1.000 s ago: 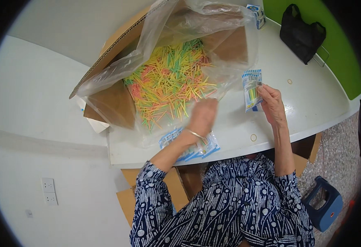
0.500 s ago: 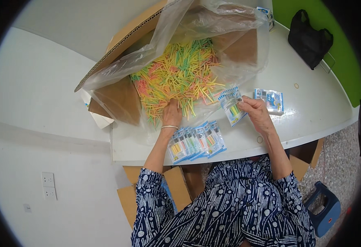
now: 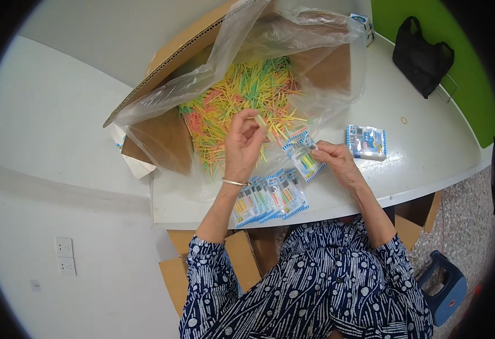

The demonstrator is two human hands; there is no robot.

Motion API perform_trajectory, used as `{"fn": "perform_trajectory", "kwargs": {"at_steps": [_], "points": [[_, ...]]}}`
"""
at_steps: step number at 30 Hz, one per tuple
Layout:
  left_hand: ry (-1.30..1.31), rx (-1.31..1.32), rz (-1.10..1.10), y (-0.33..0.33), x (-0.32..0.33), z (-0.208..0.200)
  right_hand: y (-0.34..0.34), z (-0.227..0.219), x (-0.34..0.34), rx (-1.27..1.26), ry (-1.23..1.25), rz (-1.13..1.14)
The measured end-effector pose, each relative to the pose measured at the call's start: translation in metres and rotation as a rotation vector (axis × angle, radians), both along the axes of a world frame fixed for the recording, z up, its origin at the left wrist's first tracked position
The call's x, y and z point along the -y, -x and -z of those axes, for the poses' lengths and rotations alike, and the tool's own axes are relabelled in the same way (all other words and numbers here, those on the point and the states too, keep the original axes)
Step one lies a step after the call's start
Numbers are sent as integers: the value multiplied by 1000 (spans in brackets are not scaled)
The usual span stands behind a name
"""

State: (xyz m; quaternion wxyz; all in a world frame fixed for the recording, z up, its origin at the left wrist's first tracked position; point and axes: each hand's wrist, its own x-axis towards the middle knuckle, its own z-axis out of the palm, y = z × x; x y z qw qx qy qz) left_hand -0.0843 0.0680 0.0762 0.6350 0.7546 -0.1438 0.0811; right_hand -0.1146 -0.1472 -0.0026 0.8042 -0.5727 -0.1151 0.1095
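Observation:
My left hand (image 3: 243,146), wearing a bracelet, is raised over the near side of a lined box. Between its thumb and fingertips it pinches a few short, thin pale sticks (image 3: 262,122). My right hand (image 3: 339,160) grips the edge of a small clear packet (image 3: 302,158) with blue-striped ends; yellow-green sticks show inside it. The packet is tilted, just right of my left hand. Below my hands, a fanned row of similar packets (image 3: 271,195) lies on the table, with yellow, pink and green sticks in them. Loose coloured sticks (image 3: 239,93) heap up behind my left hand.
The cardboard box (image 3: 165,63) has a clear plastic liner (image 3: 338,73) draped over its sides. A stack of blue-and-white packets (image 3: 366,141) sits on the white table (image 3: 422,150) to the right. Farther back are a black bag (image 3: 422,59) and a rubber band (image 3: 404,120).
My left hand has lifted out of the heap with a few sticks, moving right toward the packet. My right hand has brought the packet left and slightly nearer to me.

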Motion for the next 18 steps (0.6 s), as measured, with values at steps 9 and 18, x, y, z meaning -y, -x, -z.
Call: {"fn": "perform_trajectory", "kwargs": {"at_steps": [9, 18], "points": [[42, -42, 67, 12, 24, 4, 3, -3, -2, 8, 57, -26], [9, -139, 15, 17, 21, 1, 1, 15, -3, 40, 8, -66]]}}
